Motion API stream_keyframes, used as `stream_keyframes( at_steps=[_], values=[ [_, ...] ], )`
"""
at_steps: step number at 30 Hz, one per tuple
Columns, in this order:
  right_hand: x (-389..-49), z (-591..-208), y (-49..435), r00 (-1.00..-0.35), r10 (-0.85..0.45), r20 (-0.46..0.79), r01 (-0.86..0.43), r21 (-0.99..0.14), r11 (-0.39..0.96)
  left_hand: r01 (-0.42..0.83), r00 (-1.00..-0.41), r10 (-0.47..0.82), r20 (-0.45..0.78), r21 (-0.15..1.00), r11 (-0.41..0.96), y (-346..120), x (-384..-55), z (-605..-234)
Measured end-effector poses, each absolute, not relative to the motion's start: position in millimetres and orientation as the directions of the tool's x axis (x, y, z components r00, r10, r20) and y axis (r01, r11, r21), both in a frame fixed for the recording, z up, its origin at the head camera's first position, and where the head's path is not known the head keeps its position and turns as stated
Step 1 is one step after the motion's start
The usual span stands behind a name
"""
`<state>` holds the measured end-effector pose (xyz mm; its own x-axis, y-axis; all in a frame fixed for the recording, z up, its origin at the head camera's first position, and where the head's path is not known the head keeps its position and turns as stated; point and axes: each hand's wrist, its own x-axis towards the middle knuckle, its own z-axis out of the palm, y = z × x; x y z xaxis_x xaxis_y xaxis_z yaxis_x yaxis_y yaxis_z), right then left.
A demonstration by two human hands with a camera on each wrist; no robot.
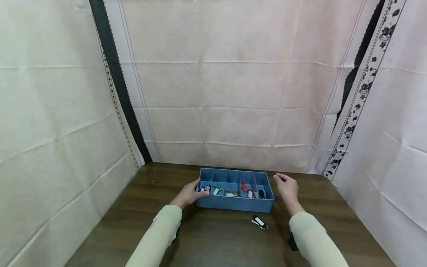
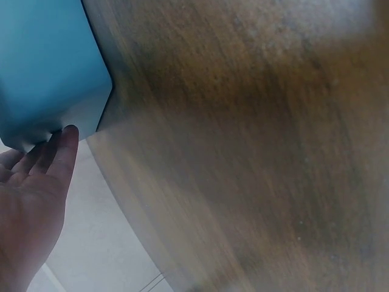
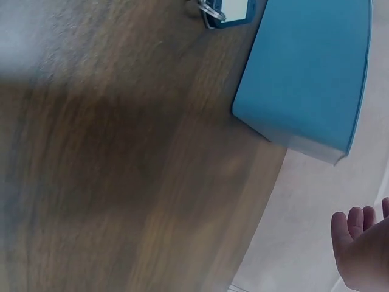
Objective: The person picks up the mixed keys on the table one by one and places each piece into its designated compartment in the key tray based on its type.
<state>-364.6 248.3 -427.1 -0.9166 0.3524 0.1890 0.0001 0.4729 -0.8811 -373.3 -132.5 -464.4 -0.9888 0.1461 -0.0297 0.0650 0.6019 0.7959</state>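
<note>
A blue box with compartments (image 1: 233,203) stands on the table, several tagged keys lying in it. My left hand (image 1: 190,193) holds its left end, thumb over the front rim and fingers along the end wall. In the left wrist view, the left hand's fingertips (image 2: 71,129) meet that wall. My right hand (image 1: 287,188) hovers just off the box's right end, fingers loosely bent and holding nothing. A key with a black tag (image 1: 259,221) lies on the table in front of the box; its tag and ring (image 3: 234,11) show in the right wrist view.
Inside the box, a red tag (image 1: 244,187) and a black one (image 1: 261,194) sit toward the right, with blue tags (image 1: 205,189) at the far left. The brown wooden table (image 1: 220,241) ends at hanging pale cloths (image 1: 233,111) behind and at both sides.
</note>
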Motion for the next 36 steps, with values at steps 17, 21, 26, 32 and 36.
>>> stream_keyframes(
  at_steps=[17,21,26,32,36],
  values=[
    [-348.1,-442.4,265.7,-0.913,0.363,0.184,0.027,-0.863,0.505,0.056,-0.99,0.135,-0.036,0.785,0.617,-136.3,-375.3,-469.5],
    [-339.5,-449.9,269.8,-0.918,0.361,0.164,0.047,-0.859,0.51,0.057,-0.99,0.136,-0.035,0.785,0.616,-135.0,-374.8,-469.6],
    [-327.6,-458.1,274.0,-0.925,0.353,0.141,0.066,-0.855,0.514,0.057,-0.99,0.138,-0.037,0.784,0.618,-134.2,-375.6,-468.9],
    [-314.5,-467.3,275.1,-0.938,0.315,0.143,0.059,-0.831,0.554,0.062,-0.989,0.142,-0.032,0.79,0.61,-134.1,-376.8,-467.1],
    [-305.1,-473.1,273.0,-0.951,0.272,0.15,0.045,-0.799,0.599,0.069,-0.988,0.149,-0.03,0.789,0.611,-133.6,-376.7,-467.1]
  ],
)
